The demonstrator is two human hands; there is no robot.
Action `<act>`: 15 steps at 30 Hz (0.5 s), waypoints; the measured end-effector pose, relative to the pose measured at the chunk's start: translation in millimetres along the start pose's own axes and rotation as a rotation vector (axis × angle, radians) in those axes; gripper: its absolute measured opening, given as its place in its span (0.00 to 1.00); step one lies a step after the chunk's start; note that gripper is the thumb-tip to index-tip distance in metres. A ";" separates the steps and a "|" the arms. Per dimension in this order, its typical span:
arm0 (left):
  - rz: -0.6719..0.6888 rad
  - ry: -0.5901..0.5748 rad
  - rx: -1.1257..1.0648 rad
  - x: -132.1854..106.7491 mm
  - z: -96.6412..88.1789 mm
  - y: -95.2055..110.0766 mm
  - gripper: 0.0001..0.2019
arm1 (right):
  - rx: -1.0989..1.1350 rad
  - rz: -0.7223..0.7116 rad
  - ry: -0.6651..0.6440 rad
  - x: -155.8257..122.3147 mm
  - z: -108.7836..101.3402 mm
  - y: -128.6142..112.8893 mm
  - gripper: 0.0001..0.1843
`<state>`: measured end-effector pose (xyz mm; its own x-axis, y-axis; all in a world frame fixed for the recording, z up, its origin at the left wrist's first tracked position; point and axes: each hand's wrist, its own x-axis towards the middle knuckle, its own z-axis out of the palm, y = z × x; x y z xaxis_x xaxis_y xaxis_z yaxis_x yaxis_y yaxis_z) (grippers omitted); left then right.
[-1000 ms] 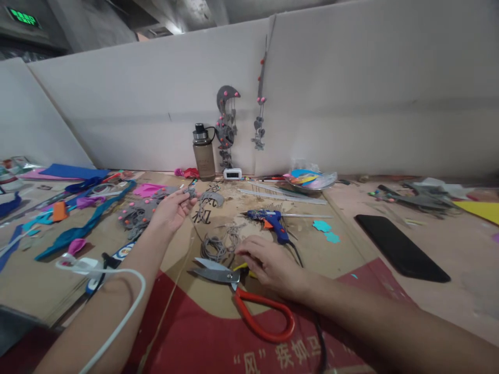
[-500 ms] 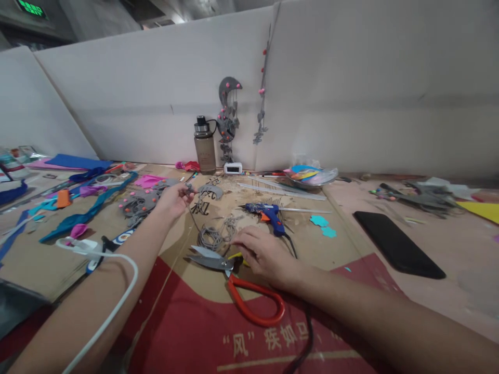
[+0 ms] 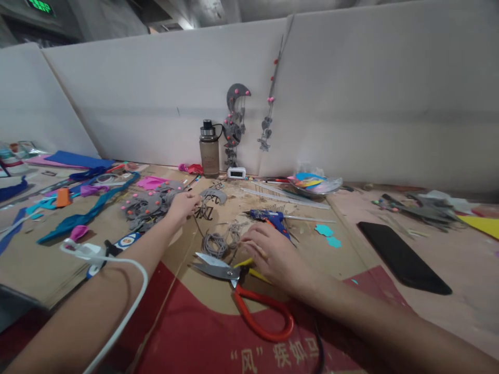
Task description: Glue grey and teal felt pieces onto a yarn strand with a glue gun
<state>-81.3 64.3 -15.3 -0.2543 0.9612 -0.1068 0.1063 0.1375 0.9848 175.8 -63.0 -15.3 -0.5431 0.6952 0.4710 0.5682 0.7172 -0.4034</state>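
My left hand (image 3: 184, 205) is closed in a pinch, with grey cord running down from its fingers; the fingertips partly hide their hold. Right of it lies a grey crescent-shaped piece (image 3: 214, 195) with strings. The cord leads toward a loose coil of grey cord (image 3: 215, 245). My right hand (image 3: 275, 254) is palm down beside the coil, fingers loosely bent and apart, nothing visible in them. Under it show a yellow-handled tool (image 3: 259, 275), partly covered, and red-handled scissors (image 3: 265, 311) with parted blades. Behind the hand lies a blue glue gun (image 3: 277, 220).
Grey pieces with pink beads (image 3: 150, 204) lie left of my left hand. A bottle (image 3: 209, 153) and a small white clock (image 3: 236, 173) stand by the back panel. A black phone (image 3: 403, 257) lies right. A white cable (image 3: 132, 306) crosses my left forearm.
The view has shifted slightly. My left hand stays pinched by the crescent, its held end now less visible. My right hand shows more of the yellow-handled tool beneath it.
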 end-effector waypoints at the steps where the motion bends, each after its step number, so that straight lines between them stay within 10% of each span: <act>1: 0.022 0.010 0.100 3.1 -0.2 -3.1 0.11 | 0.004 0.029 -0.010 3.9 -3.9 -2.1 0.10; 6: 0.287 0.042 0.771 9.8 -2.2 -8.2 0.16 | -0.076 0.105 -0.076 60.1 -15.6 -0.5 0.09; 15: 0.245 0.086 0.818 0.5 3.6 -14.8 0.10 | -0.401 0.269 -0.352 190.5 39.9 39.8 0.14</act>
<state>-79.5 63.6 -30.4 -0.2016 0.9695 0.1393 0.8195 0.0890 0.5662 70.3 99.9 27.1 -0.4807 0.8734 0.0778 0.8662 0.4868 -0.1126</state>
